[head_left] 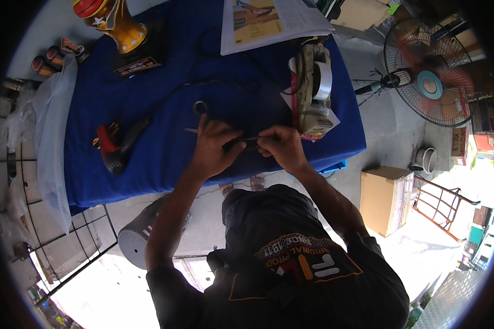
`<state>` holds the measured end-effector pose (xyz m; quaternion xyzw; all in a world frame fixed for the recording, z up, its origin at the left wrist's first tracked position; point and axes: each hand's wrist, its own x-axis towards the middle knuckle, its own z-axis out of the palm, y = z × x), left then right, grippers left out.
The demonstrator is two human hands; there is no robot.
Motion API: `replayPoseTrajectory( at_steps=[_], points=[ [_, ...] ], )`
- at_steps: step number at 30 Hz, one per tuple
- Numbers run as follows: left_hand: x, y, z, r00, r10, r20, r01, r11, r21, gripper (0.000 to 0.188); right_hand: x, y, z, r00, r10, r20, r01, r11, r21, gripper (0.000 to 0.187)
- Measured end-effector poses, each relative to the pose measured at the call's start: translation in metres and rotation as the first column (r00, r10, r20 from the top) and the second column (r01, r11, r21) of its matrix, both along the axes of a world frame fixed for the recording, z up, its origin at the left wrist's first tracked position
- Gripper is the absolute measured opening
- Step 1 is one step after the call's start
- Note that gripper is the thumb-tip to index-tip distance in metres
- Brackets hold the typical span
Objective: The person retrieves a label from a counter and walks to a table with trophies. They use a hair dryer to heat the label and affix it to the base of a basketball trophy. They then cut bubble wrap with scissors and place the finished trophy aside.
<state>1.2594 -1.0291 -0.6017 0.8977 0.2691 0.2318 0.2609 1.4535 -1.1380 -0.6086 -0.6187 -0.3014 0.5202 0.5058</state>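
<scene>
Close to the near edge of the blue-covered table, my left hand (217, 143) and my right hand (281, 147) face each other. A thin dark strip (250, 139) runs between their fingertips, both hands pinching it; its exact kind is too dark to make out. Beside my left fingers a pointed metal blade (191, 130) sticks out to the left, the rest of it hidden by the hand. Just beyond the left index finger lies a small dark ring (200, 107), perhaps a tape roll or a handle loop. Farther left rests a red and black hand-held tool (115, 147) with a dark cord.
A gold trophy (127, 34) on a black base stands at the far left. Printed papers (304, 24) lie at the back; a tape roll (323, 80) in a bulky holder sits at the right. Off the table are a fan (429, 83), a cardboard box (383, 200) and a hand truck (442, 208).
</scene>
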Motion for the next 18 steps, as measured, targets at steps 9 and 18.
replayPoseTrajectory(
  at_steps=[9,18],
  points=[
    [0.013,-0.007,-0.008,0.998,0.066,0.022,-0.068,0.992,0.102,0.014,0.002,-0.004,0.003,0.995,0.004,0.101,-0.004,1.0,-0.004,0.014],
    [0.012,-0.01,-0.007,0.992,0.11,0.066,-0.117,0.986,0.118,0.02,-0.004,-0.005,-0.012,0.885,-0.07,0.461,-0.048,0.97,0.238,0.008]
  ],
)
